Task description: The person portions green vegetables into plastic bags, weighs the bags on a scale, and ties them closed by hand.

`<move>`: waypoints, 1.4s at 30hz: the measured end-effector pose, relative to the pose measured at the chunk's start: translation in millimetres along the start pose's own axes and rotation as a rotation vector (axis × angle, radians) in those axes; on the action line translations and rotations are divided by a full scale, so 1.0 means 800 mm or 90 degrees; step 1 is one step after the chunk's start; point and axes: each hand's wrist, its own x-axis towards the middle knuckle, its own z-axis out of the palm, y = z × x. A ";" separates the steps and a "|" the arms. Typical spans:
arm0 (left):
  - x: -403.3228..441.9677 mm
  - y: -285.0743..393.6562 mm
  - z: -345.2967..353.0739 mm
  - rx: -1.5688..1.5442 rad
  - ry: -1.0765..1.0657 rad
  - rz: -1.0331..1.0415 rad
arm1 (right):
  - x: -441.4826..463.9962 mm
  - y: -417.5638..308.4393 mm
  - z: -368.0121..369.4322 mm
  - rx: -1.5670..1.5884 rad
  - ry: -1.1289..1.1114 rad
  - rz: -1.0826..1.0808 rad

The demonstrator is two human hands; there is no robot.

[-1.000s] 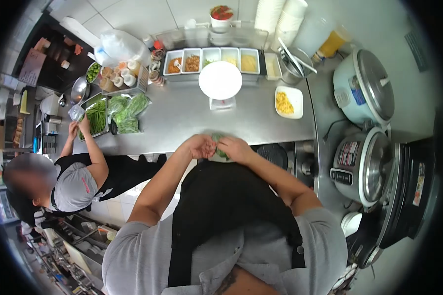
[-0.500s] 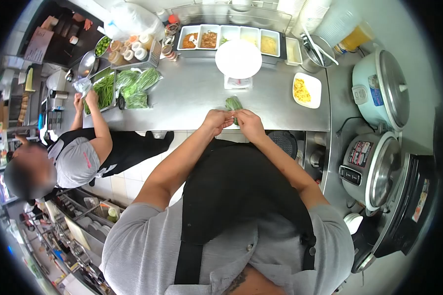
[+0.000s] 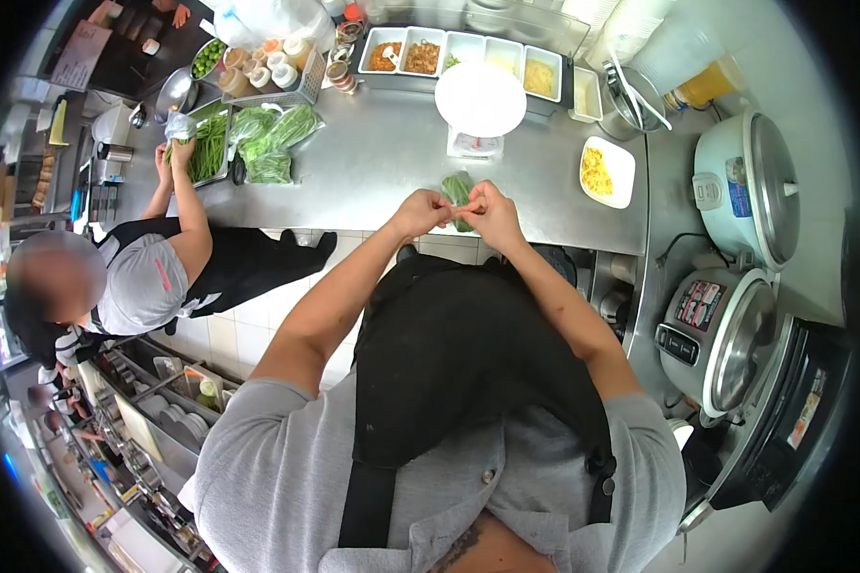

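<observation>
A small clear bag of green vegetables (image 3: 458,188) lies near the counter's front edge. Over its near end my left hand (image 3: 422,213) and my right hand (image 3: 493,215) meet, fingertips pinched together on what looks like the bag's twisted end. Just beyond the bag stands a scale (image 3: 476,144) with a round white plate (image 3: 480,99) on top. More bagged greens (image 3: 269,143) rest to the left, beside a tray of long green beans or stems (image 3: 208,148).
A co-worker (image 3: 153,277) at the left handles a plastic bag over the tray. Topping containers (image 3: 463,53) line the back. A white bowl of yellow food (image 3: 607,172) sits right of the scale. Two large cookers (image 3: 712,329) stand at the far right.
The bag has gone from between my hands near my apron to the counter, and my hands have moved forward with it. The view has shifted. The co-worker's hands are closer to the greens.
</observation>
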 end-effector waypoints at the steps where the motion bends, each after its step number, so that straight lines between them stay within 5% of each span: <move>1: 0.001 0.003 -0.007 0.068 -0.054 0.028 | 0.004 -0.002 -0.001 -0.001 0.000 0.002; 6: 0.002 0.023 -0.030 0.202 -0.190 0.149 | 0.024 0.004 -0.004 -0.047 -0.062 -0.200; 10: 0.006 0.010 -0.033 0.053 -0.216 0.208 | 0.017 -0.001 -0.009 -0.056 -0.046 -0.161; 20: -0.005 -0.024 0.030 -0.262 0.071 0.181 | 0.001 0.000 0.020 -0.092 0.099 -0.193; 32: -0.020 0.012 0.043 0.182 0.202 0.257 | -0.008 0.005 0.036 -0.115 0.259 -0.219; 35: -0.009 0.009 0.028 0.190 0.150 0.256 | -0.008 0.008 0.038 -0.073 0.263 -0.181; 37: 0.001 0.005 0.020 0.011 0.066 0.214 | -0.011 0.008 0.031 -0.082 0.240 -0.178; 42: 0.017 0.007 0.000 0.079 -0.087 0.225 | -0.011 0.025 0.015 -0.003 0.161 -0.166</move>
